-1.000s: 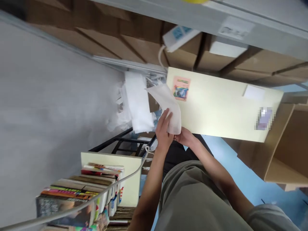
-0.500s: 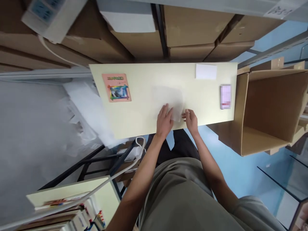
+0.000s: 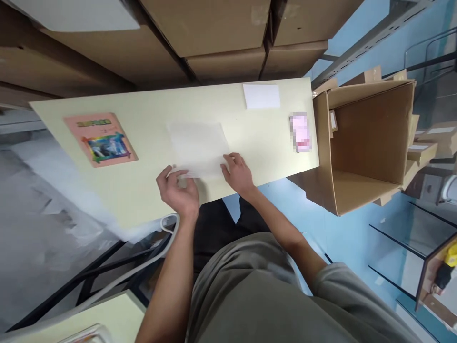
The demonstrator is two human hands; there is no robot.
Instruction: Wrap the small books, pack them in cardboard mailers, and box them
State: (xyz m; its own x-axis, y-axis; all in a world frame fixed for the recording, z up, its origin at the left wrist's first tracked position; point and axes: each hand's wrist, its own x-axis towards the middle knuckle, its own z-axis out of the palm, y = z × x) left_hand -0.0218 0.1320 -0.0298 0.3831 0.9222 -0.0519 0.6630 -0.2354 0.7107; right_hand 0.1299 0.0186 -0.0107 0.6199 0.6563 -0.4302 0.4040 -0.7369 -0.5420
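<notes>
A thin, translucent white sheet [image 3: 198, 145], possibly a flat plastic bag, lies on the cream tabletop [image 3: 150, 128]. My left hand [image 3: 179, 191] is at its near left corner, fingers curled around the edge. On the right side my right hand [image 3: 239, 176] has thumb and bent fingers at the sheet's edge. Whether each fingertip pinches or only touches it is hard to see. To the left lies a pink booklet [image 3: 102, 139] with a picture on its cover. A small white stack of paper or card [image 3: 262, 96] sits near the back edge.
A blurred-out pink and white object [image 3: 300, 132], perhaps a phone, rests near the table's right end. Beside that end stands a large open cardboard box [image 3: 367, 138]. Closed cartons [image 3: 214, 24] line the back. A white cable [image 3: 143, 262] runs past my left forearm.
My view has shifted, so the table appears further left. My left hand has moved from lying flat on the sheet to its near left corner, fingers now curled. My right hand has come onto the right edge.
</notes>
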